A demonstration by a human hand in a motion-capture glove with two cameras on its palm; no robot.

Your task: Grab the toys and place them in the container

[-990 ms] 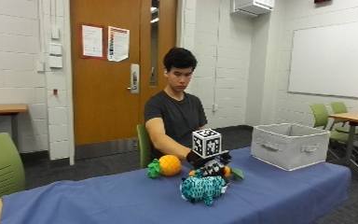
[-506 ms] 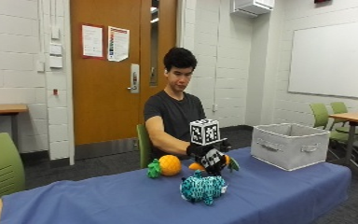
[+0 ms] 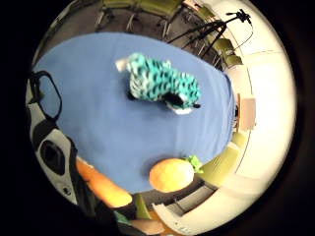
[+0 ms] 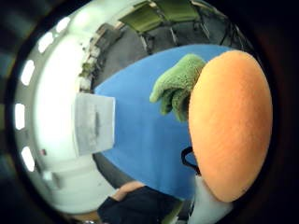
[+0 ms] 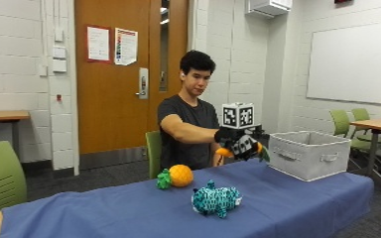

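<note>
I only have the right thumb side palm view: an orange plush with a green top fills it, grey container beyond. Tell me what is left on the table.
Observer: Two toys lie on the blue tablecloth: a teal spotted plush animal and an orange plush fruit with green leaves.
Operator: Confirm the hand is off the table.
Observer: Yes. The gloved right hand holds the orange toy in the air, well above the cloth.
Operator: Give me its position against the container.
Observer: It is beside the grey container, near the rim on the person's side, not yet over the opening.
</note>
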